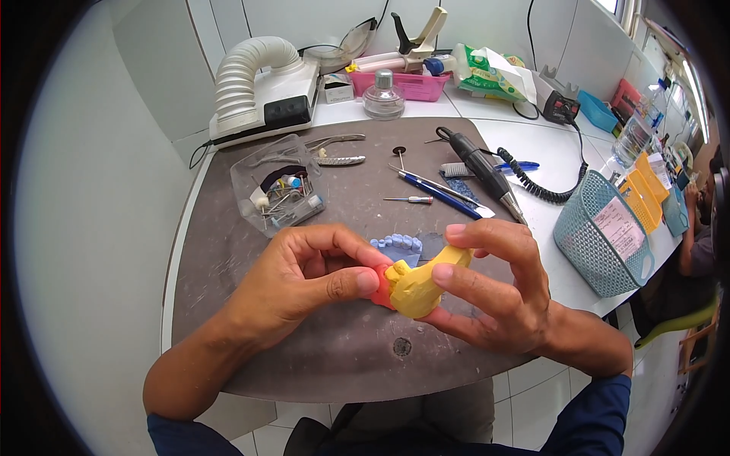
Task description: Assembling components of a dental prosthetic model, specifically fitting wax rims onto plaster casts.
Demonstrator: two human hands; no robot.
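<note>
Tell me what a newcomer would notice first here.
Probably the bright yellow dental model in the right hand, at the picture's centre, with a red piece pinched in the left hand beside it. Just behind them sits a blue model with a row of teeth. At the back left, a ribbed white hose arches up from a white box.

Wears elbow-length navy-blue sleeves (587, 418), plain and lightly creased.
Leaves both forearms (201, 353) and both hands (293, 277) bare; wears greyish trousers (456, 418), only partly visible.
</note>
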